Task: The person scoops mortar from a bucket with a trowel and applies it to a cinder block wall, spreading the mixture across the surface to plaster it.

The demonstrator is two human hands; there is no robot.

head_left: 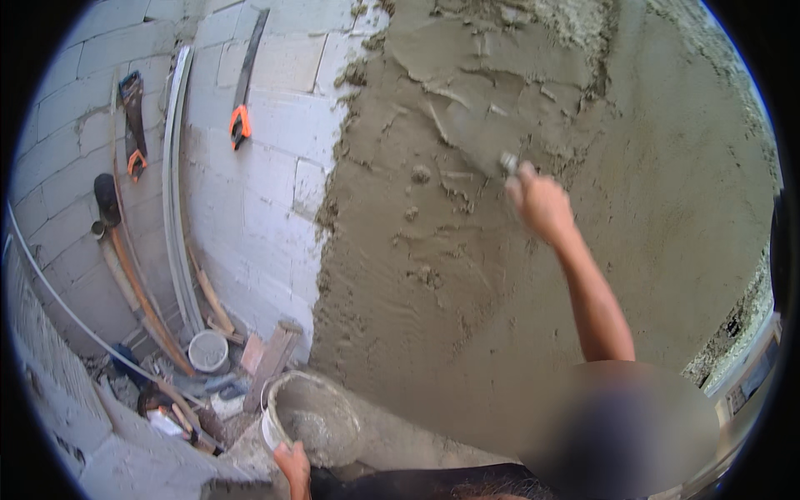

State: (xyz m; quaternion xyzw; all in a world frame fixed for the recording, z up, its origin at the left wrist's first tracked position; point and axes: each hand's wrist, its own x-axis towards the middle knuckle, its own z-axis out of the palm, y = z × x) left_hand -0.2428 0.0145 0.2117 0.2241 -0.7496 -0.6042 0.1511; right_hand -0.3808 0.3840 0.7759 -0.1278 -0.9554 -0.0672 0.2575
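Note:
My right hand (543, 202) is raised against the wall and closed round the handle of a trowel (509, 162). The trowel's blade is smeared by motion and hard to tell from the wet grey mortar (400, 258) spread over the wall. Ridges and lumps stand out in the mortar left of the hand; to its right the coat looks smoother. Low down, my left hand (293, 463) grips the near side of a round bucket (271, 429). The bucket is tilted, with wet mortar (315, 427) inside. A blurred patch covers the upper part of my right arm.
Bare pale blocks (267, 192) border the mortar on the left. Two handsaws, one orange-handled (240, 125), hang there. Long metal profiles (177, 192) and wooden-handled tools (137, 279) lean in the corner. A small white bucket (208, 352), a plank (273, 362) and rubble lie below.

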